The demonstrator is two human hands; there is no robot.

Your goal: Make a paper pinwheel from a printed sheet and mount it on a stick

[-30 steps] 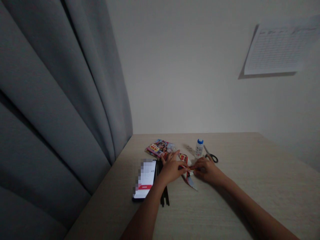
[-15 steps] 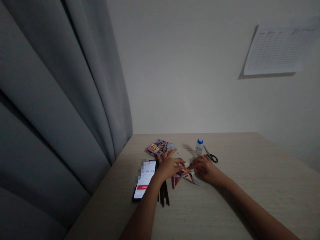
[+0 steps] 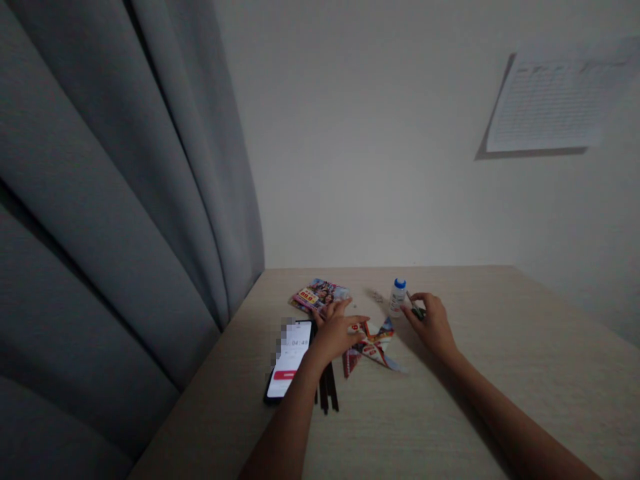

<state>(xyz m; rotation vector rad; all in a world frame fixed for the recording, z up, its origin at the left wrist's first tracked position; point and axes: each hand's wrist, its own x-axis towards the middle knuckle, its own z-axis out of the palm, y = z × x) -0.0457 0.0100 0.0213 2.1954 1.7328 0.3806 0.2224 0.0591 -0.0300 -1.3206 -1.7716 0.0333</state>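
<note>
Left hand overlapping dark strips, phone alongside

Showing red, white and blue print on the folded paper, with orange near its middle. Glowing white with a red bar on the phone. Running dark brown along the strips. Topping the bottle in blue. Spreading pale wood grain across the table.
</note>
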